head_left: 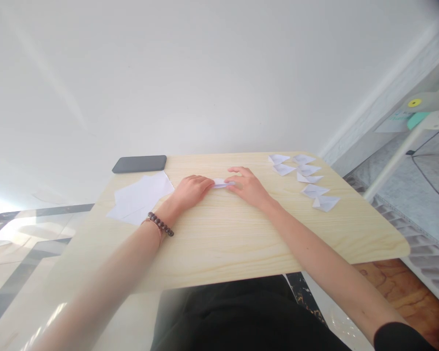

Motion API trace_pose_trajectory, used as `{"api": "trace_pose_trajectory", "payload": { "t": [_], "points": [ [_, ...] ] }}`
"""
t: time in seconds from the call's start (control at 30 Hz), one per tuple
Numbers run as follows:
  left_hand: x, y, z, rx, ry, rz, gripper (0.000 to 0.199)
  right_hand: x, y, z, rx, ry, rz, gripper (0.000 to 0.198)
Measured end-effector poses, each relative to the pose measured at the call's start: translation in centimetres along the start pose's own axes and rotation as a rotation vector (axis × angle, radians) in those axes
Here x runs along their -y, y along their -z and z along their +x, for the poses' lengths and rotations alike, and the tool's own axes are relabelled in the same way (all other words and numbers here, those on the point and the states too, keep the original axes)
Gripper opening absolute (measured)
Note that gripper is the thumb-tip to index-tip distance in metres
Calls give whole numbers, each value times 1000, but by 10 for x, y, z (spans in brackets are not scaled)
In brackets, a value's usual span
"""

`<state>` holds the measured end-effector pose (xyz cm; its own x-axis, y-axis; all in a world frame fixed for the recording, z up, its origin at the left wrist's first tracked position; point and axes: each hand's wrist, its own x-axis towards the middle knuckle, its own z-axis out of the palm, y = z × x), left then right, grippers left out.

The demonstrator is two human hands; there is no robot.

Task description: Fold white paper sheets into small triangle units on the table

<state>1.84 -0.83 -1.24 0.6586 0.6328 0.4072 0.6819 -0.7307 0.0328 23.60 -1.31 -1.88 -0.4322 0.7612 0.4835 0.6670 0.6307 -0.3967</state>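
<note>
A small folded piece of white paper point(221, 183) lies on the table between my two hands. My left hand point(192, 191), with beads round the wrist, has its fingers together and grips the paper's left end. At the right end, my right hand point(247, 185) pinches the paper between thumb and a lower finger, while its index finger is raised and bent. The undersides of the fingers are hidden. Loose white paper sheets point(142, 195) lie overlapping just left of my left hand. To the right of my right hand sit several folded paper shapes point(312, 190), pointed at the ends.
A dark grey phone point(139, 164) lies at the table's back left corner. The light wooden table point(219, 243) meets a white wall point(205, 78) at the back. Beyond the right edge stands a white metal frame point(395, 151).
</note>
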Motion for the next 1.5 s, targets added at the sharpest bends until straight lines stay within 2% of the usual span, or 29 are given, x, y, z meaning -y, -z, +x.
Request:
{"api": "trace_pose_trajectory", "payload": {
  "t": [0.07,0.23,0.53,0.77,1.0,1.5],
  "points": [
    [1,0,0,-39,0,15,29,2,2,2,-5,54,-67,16],
    [-2,3,-1,-132,-17,-72,23,10,4,4,-19,136,-161,22],
    [-11,7,1,-238,-51,-178,13,23,-3,5,-61,230,-187,24],
    [-13,8,2,-239,-79,-152,10,22,-1,6,-28,234,-182,23],
    [-11,11,3,-239,-50,-134,10,11,9,8,-21,203,-123,23],
    [-1,13,0,-231,-17,-96,10,-7,22,7,-74,137,-56,24]
  ]
}}
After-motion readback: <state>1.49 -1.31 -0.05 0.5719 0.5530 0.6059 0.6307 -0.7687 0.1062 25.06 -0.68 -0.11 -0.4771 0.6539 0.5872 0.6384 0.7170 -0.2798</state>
